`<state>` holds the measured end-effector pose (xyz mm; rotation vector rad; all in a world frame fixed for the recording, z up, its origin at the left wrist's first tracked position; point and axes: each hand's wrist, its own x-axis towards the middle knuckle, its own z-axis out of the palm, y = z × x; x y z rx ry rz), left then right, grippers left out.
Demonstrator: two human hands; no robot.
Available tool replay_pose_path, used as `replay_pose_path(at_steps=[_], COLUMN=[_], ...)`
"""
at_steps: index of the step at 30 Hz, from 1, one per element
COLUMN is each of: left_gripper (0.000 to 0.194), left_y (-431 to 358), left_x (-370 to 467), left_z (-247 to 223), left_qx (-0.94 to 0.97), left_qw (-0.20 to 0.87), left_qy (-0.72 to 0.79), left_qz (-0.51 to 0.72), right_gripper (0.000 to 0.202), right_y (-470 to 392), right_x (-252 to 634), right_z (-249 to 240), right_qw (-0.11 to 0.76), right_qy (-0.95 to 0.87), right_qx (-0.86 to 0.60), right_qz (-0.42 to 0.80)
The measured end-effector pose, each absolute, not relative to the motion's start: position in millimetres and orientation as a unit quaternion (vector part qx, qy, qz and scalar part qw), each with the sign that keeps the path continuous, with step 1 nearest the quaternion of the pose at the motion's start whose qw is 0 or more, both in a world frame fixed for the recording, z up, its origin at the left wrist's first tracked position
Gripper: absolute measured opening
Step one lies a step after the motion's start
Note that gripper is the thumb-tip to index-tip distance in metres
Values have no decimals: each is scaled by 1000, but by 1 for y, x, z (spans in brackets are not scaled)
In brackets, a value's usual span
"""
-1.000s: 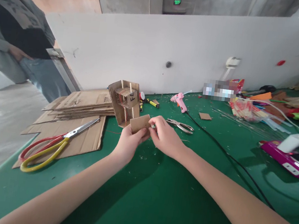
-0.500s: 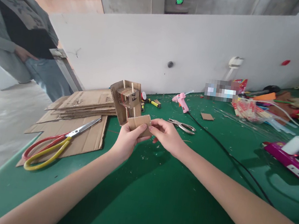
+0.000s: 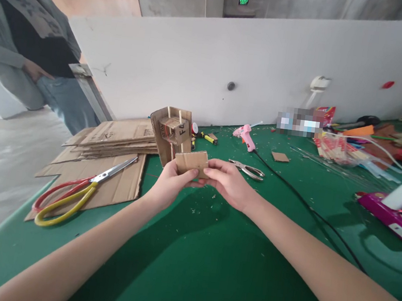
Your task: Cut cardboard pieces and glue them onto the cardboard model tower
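A small rectangular piece of cardboard [image 3: 191, 161] is held up over the table between my two hands. My left hand [image 3: 172, 182] is closed on its left and lower part, thumb on the near face. At its right edge, my right hand [image 3: 228, 181] pinches the piece with thumb and fingers. Just behind stands a cardboard structure [image 3: 162, 138] with wooden sticks and a lettered block inside; its lower part is partly hidden by the held piece. Silver pliers [image 3: 248, 170] lie beyond my right hand.
Large scissors [image 3: 86, 190] with red and yellow handles lie on stacked cardboard [image 3: 126, 134] at left. A pink glue gun [image 3: 245, 136], its cord, a cardboard scrap [image 3: 280, 157] and a purple power strip [image 3: 393, 220] are on the right. A person [image 3: 34, 47] stands at the left.
The cardboard piece has been raised slightly and turned more squarely toward me. My right hand's fingers have shifted to a fuller hold on its right edge.
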<state>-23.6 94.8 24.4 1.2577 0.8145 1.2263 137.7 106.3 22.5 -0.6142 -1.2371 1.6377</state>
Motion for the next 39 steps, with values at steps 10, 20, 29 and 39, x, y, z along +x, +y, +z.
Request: replay_pose_path(at_steps=[10,20,29,39], left_gripper=[39,35,33,36], left_y=[95,97,100,103], left_x=[-23,-26,-24,-33], left_z=[26,33,27,25], left_qx=[561,474,472,473], left_qw=[558,662,625,690], left_qy=[348,344,367,290], left_qz=[502,467,502,466], right_gripper=[8,22,39,30], right_y=[107,119,116,119], right_x=[149,165,152,144], right_z=[26,15,9,12], right_qw=[436,382,500,516], right_qy=[-612,-868,-757,-591], right_qx=[-209,-318,-343,-327], right_qz=[626,2,243,527])
